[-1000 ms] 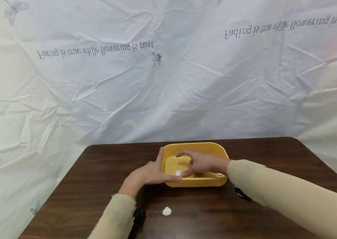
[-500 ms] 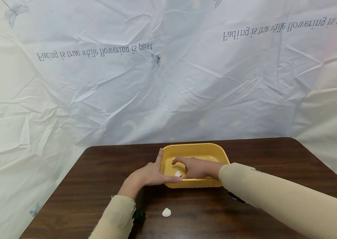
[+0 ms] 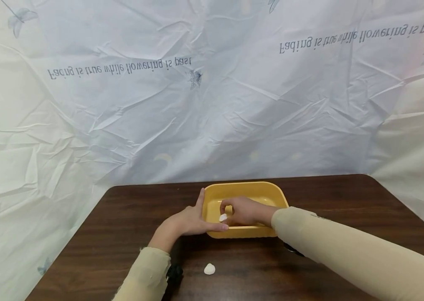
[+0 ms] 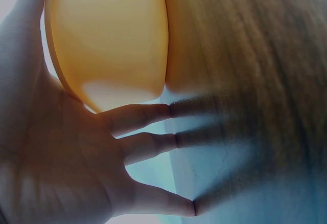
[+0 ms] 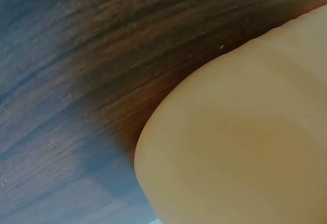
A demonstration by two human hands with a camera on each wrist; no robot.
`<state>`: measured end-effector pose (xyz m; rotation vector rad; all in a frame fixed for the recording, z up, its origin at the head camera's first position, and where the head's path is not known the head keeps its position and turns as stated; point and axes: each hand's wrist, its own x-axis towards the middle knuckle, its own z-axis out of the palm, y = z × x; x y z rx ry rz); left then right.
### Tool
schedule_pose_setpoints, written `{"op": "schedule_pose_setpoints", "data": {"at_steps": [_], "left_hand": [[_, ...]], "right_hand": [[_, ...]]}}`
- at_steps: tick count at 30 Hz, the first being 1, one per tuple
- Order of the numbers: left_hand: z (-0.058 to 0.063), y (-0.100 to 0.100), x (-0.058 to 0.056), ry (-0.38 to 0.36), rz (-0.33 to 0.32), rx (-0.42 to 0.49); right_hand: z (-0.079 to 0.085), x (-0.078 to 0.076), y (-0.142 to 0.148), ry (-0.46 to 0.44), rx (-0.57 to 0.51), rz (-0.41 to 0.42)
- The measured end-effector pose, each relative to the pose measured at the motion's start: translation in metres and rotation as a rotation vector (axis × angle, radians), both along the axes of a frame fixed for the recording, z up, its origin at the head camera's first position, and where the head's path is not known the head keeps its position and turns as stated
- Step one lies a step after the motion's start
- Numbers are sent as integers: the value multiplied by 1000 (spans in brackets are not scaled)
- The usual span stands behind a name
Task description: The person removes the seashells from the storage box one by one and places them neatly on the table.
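Where my left hand (image 3: 185,219) rests: at the near left corner of the yellow tub (image 3: 249,232), thumb along the near rim, index finger at the left end.
Left fingers: spread and straight (three fingertips meet the table, as the left wrist view shows).
Right hand (image 3: 247,210): reaching over the near wall into the tub, thumb and index finger bent into a ring, pinching a white piece (image 3: 223,218).
White piece: inside the tub, near its front left corner.
Second white piece (image 3: 209,269): flat on the dark wooden table (image 3: 121,234), nearer me than the tub.
Backdrop: a creased pale cloth (image 3: 234,104) with upside-down lettering.
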<state>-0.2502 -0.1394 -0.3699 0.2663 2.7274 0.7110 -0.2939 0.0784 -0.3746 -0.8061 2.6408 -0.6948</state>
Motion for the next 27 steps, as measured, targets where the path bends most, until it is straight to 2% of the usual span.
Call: {"op": "schedule_pose_setpoints", "data": {"at_steps": [7, 13, 18, 21, 27], "left_hand": [[-2, 0, -1, 25, 0, 9], [-1, -1, -3, 23, 9, 5], [0, -1, -3, 16, 6, 13], [1, -1, -2, 12, 8, 9], [-1, -1, -3, 14, 3, 10]], "right_hand": [[-2, -11, 5, 81, 29, -58], [-1, -20, 11, 90, 17, -98], [4, -23, 16, 137, 9, -32], [3, -25, 18, 125, 24, 17], [-2, -24, 18, 87, 22, 18]]}}
